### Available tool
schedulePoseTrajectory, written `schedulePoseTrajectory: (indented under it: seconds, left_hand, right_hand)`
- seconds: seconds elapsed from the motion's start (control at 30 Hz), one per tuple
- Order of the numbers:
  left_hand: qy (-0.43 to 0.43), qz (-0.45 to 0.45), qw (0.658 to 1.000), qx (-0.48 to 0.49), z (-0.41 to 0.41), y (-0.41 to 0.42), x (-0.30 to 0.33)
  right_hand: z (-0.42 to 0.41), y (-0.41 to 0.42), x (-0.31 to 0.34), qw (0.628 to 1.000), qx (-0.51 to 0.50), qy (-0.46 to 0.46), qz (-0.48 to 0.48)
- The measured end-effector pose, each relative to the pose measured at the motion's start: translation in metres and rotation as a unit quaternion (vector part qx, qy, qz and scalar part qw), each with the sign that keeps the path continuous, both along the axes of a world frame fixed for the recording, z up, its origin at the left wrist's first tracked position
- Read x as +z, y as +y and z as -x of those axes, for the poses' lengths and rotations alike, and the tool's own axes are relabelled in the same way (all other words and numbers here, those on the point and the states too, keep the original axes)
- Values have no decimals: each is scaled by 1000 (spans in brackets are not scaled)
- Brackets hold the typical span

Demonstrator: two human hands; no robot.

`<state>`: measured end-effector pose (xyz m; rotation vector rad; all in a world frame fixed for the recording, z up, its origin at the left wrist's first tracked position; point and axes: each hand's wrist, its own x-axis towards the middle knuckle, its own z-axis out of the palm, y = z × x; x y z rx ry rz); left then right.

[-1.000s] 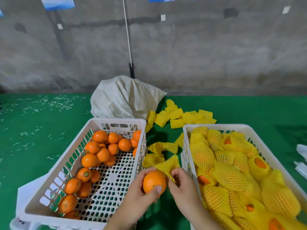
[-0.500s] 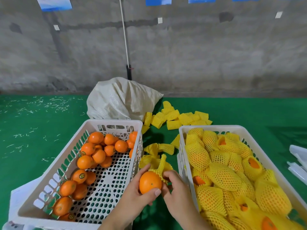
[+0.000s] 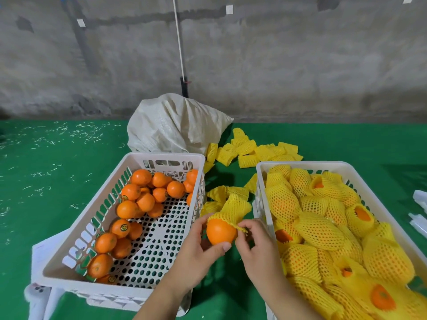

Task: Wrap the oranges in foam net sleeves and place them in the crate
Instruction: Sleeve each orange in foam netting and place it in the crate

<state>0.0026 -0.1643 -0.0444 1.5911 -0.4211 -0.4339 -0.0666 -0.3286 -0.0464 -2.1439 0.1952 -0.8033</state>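
Head view: a person's left hand [image 3: 198, 248] cups an orange [image 3: 221, 231] between two white crates, thumb pressed under the fruit at 6 o'clock, fingers curled behind it at 9 o'clock. A yellow foam sleeve [image 3: 235, 207] caps the orange's top, its loose end flaring toward 1 o'clock. The right hand [image 3: 258, 245], at 3 o'clock of the orange, pinches the sleeve's lower edge between thumb and forefinger, the other fingers bent toward the palm. Both forearms enter from the bottom edge (wrists angled inward). The left crate [image 3: 69, 257], at 9 o'clock, holds bare oranges; the right crate [image 3: 300, 163], at 3 o'clock, is heaped with sleeved fruit. Spare sleeves [image 3: 251, 151] lie on the green mat [image 3: 46, 185] at 12 o'clock, beside a pale sack [image 3: 175, 125].
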Motion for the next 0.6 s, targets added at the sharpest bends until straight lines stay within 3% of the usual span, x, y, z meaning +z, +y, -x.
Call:
schedulePoseTrajectory:
  seconds: [0.13, 0.33, 0.5, 0.6]
  left_hand:
    - [-4, 26, 995, 93, 1, -8, 2]
    - [-4, -6, 999, -42, 0, 2, -4]
    - [-98, -15, 994, 42, 3, 1, -1]
    - [-73, -7, 996, 55, 6, -6, -4]
  right_hand:
    - [4, 5, 1, 997, 36, -50, 53]
    - [1, 3, -4, 1000, 27, 0, 5]
    - [1, 1, 3, 998, 1, -54, 30]
    - [4, 1, 3, 995, 4, -91, 47]
